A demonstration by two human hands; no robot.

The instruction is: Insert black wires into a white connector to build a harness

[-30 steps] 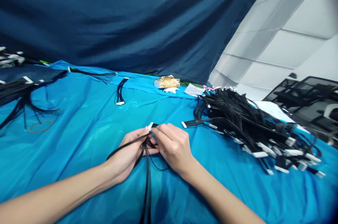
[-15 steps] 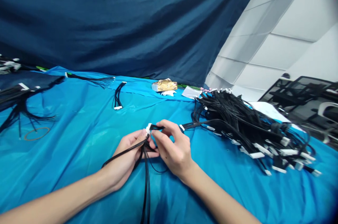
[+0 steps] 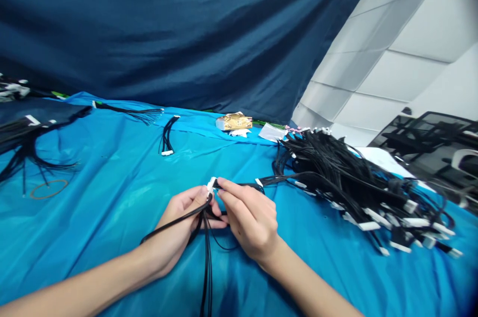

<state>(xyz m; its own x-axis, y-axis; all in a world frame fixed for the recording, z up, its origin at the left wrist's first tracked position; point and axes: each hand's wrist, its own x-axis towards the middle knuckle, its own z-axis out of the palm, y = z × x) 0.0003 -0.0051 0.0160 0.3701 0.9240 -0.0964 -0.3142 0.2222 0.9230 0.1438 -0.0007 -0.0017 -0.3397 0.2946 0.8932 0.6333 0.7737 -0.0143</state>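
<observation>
Between both hands, at the centre of the head view, is a small white connector (image 3: 211,185) with black wires (image 3: 207,262) running from it. My left hand (image 3: 182,217) is closed round the wires, its thumb against the connector's lower side. Some wires trail over the left wrist and others hang toward the front. My right hand (image 3: 252,217) has its fingers pressed together at the connector's right side, over black wires that run right to another white connector (image 3: 259,183). What its fingertips pinch is partly hidden.
A large heap of black cables (image 3: 347,172) with white connectors lies at the right. More black cables (image 3: 26,143) lie at the left, near a tan ring (image 3: 48,189). Farther back are a short cable (image 3: 169,135), a gold packet (image 3: 234,121) and a dark blue curtain (image 3: 168,28).
My right hand's fingers have straightened and drawn closer together beside the connector. The left hand keeps its hold almost unchanged. The view has shifted slightly.
</observation>
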